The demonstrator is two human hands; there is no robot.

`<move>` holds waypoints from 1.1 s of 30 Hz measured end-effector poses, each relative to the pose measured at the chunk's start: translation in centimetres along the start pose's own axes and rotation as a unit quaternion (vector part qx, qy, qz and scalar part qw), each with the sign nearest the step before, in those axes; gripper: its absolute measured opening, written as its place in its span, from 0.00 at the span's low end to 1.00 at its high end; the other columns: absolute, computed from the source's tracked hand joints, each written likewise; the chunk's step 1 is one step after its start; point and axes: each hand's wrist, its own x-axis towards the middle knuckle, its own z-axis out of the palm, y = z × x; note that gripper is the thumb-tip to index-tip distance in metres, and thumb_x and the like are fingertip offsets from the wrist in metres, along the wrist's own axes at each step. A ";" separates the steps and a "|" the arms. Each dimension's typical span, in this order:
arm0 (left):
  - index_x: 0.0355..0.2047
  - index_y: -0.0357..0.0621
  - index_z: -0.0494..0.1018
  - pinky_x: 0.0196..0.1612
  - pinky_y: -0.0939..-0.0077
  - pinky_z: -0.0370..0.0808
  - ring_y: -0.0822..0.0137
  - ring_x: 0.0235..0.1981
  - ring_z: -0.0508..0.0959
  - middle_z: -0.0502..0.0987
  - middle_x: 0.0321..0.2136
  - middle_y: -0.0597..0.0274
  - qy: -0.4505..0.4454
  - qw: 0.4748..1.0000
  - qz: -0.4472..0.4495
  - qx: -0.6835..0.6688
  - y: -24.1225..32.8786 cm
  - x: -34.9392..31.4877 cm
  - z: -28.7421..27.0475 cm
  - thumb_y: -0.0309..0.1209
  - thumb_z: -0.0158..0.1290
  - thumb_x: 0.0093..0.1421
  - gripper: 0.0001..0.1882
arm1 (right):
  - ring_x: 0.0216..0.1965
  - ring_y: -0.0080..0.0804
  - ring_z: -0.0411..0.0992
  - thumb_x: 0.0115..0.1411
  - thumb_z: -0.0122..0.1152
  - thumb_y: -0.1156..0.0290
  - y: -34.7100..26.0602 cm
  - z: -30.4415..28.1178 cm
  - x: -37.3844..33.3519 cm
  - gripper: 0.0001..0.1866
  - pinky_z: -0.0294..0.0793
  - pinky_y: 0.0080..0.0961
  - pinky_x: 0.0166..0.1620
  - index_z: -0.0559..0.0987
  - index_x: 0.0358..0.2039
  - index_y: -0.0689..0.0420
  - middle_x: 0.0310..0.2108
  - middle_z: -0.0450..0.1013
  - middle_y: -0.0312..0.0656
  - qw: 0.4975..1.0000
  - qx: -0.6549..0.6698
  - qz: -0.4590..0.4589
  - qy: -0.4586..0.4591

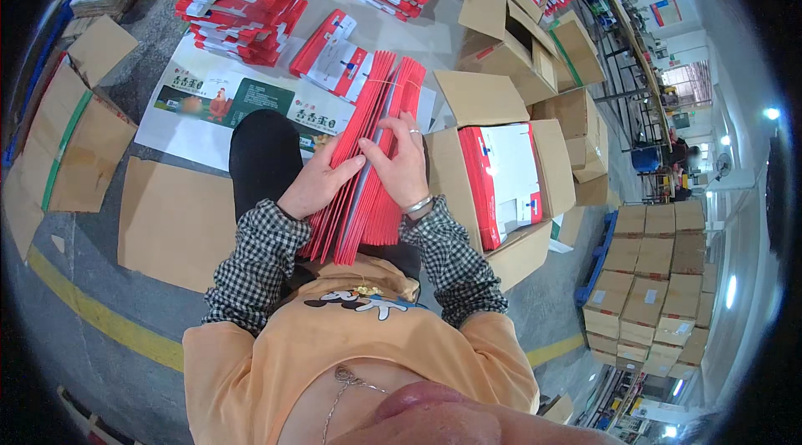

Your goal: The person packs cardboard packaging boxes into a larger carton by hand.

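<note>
A thick bundle of flat-folded red cartons stands on edge across my lap, their edges facing up and fanned slightly apart. My left hand grips the bundle's left side, thumb over the edges. From the right, my right hand holds it, with its thumb close to the left one and its fingers on the far part. A thin band seems to cross the bundle's far end. To the right, an open cardboard box contains red-and-white flat cartons.
Tall stacks of red-and-white cartons stand at the far left, with a smaller pile nearer. A printed sheet and a cardboard piece lie on the floor. More open boxes stand far right; stacked closed boxes are beyond.
</note>
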 end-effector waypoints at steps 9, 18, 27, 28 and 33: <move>0.58 0.36 0.60 0.54 0.76 0.65 0.69 0.50 0.69 0.70 0.50 0.57 0.007 0.999 0.006 0.043 -1.2 0.2 -0.6 0.35 0.49 0.63 0.26 | 0.59 0.59 0.57 0.49 0.61 0.71 0.6 -0.6 0.2 0.18 0.56 0.46 0.60 0.72 0.43 0.57 0.54 0.61 0.59 0.999 0.005 -0.035 -0.015; 0.58 0.36 0.60 0.53 0.77 0.67 0.71 0.49 0.70 0.70 0.50 0.58 0.006 1.000 -0.004 0.025 -1.1 0.1 -0.7 0.34 0.48 0.64 0.25 | 0.58 0.61 0.57 0.48 0.67 0.65 0.6 0.0 0.3 0.18 0.56 0.48 0.59 0.71 0.36 0.57 0.49 0.65 0.58 1.000 0.014 -0.009 -0.003; 0.58 0.36 0.61 0.53 0.77 0.66 0.72 0.49 0.69 0.70 0.49 0.58 -0.002 1.000 -0.011 -0.019 -1.7 0.2 -1.2 0.33 0.47 0.65 0.23 | 0.59 0.60 0.57 0.49 0.61 0.73 -0.5 -0.6 0.4 0.17 0.57 0.45 0.59 0.71 0.41 0.57 0.51 0.64 0.60 0.998 0.063 0.020 -0.013; 0.58 0.36 0.61 0.53 0.78 0.65 0.72 0.50 0.69 0.70 0.50 0.58 0.003 1.000 -0.017 -0.024 -1.8 0.3 -1.3 0.33 0.46 0.65 0.24 | 0.59 0.59 0.57 0.50 0.60 0.74 -0.6 -0.7 0.4 0.17 0.57 0.44 0.60 0.71 0.42 0.57 0.53 0.62 0.61 0.992 0.116 0.040 0.001; 0.58 0.35 0.61 0.55 0.77 0.64 0.71 0.50 0.69 0.70 0.50 0.58 -0.005 0.999 0.035 0.038 -0.6 0.0 -0.2 0.34 0.45 0.65 0.24 | 0.60 0.60 0.55 0.49 0.63 0.72 0.2 -0.1 0.3 0.16 0.58 0.42 0.60 0.72 0.39 0.57 0.60 0.54 0.64 0.999 0.002 -0.047 -0.010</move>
